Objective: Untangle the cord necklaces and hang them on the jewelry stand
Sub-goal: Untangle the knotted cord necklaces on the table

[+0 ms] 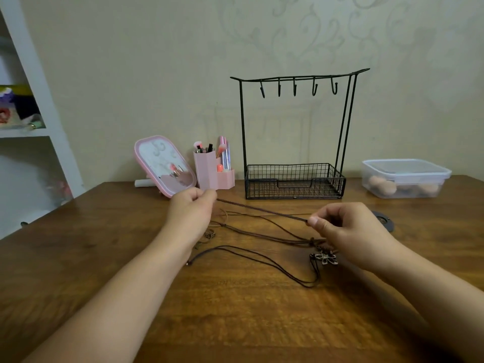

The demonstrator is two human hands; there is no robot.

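**Cord Necklaces: Handling Properties and Obstructions**

The cord necklaces [262, 231] lay in a loose tangle on the wooden counter [235, 323], at centre frame, between the two forearms. One dark strand [262, 211] was stretched taut above the counter: the left hand [192, 205] pinched one end with curled fingers, and the right hand [340, 226] pinched the other between thumb and forefinger. Neither hand held anything else.

The cords appeared thin, limp and very light, so they would likely sag, snag and drag neighbouring loops when pulled. A metal flower pendant [326, 258] sat just below the right hand and seemed the only weighted part; knots near it looked like probable catch points. Grip was best taken on the cord itself, close to a crossing, not on the pendant.

The black wire jewelry stand [294, 132] stood behind the tangle, its five hooks bare. A pink mirror [163, 166] and pink brush holder [212, 169] stood left of the stand, close behind the left hand. A lidded plastic box [404, 178] sat at right, well apart.
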